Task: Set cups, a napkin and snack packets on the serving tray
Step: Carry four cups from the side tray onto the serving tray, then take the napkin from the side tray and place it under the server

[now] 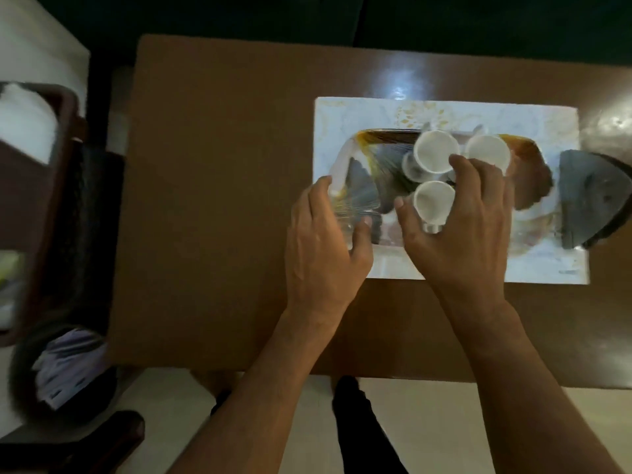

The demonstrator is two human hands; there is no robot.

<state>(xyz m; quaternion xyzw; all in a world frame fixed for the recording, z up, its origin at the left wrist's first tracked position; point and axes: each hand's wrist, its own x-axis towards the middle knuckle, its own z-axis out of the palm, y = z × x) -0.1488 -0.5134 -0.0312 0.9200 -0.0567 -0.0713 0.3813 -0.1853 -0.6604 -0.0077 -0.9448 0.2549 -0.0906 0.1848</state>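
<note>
A white rectangular serving tray [444, 265] with a coloured print lies on the right half of the brown table [212, 200]. Three white cups stand close together on it: two at the back [434, 150] [487, 152] and one nearer me [432, 198]. My right hand [468, 227] reaches over the tray, thumb and fingers curled round the near cup. My left hand [325, 241] is at the tray's left part, fingers and thumb curled round a clear, shiny thing [342, 213] that looks like a packet but is too blurred to name surely.
A dark grey wedge-shaped object [591, 203] lies over the tray's right edge. Left of the table stands a dark wooden holder [65, 159] with white paper [24, 124] in it. A dark round bin [61, 367] with pale contents sits on the floor at lower left.
</note>
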